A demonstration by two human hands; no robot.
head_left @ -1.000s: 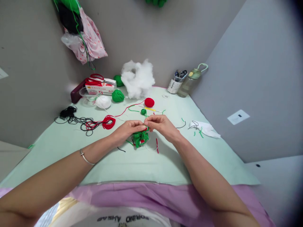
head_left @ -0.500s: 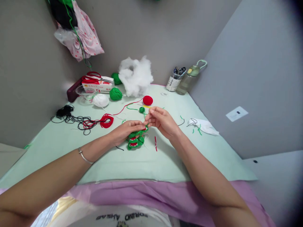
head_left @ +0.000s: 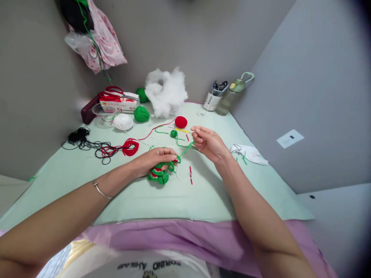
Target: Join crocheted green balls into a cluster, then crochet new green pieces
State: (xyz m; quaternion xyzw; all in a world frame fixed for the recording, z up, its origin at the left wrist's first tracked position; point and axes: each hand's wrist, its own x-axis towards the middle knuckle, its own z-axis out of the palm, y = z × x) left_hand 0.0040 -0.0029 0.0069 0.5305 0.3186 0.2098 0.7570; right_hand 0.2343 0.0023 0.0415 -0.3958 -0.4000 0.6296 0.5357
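Observation:
My left hand (head_left: 158, 159) pinches a green crocheted piece (head_left: 162, 177) with red and white stripes, its lower part hanging below the fingers over the table. From the pinched edge a green yarn strand (head_left: 187, 149) runs up and right to my right hand (head_left: 210, 143), whose fingers are closed and raised above the table. Whether a needle is in those fingers I cannot make out. Between and beyond the hands lie a small green yarn ball (head_left: 173, 133), a yellow-handled crochet hook (head_left: 182, 130) and a red ball (head_left: 181, 122).
White stuffing (head_left: 166, 92) stands at the back beside green yarn balls (head_left: 141, 114) and a white one (head_left: 123, 121). Red scissors (head_left: 111, 92) rest on a box. Tangled black yarn (head_left: 84, 141) lies left. A pen cup (head_left: 213, 100) and bottle (head_left: 230, 96) stand back right.
My right hand has drawn away to the right from my left hand, and the green strand now stretches between them. The crocheted piece has shifted slightly left.

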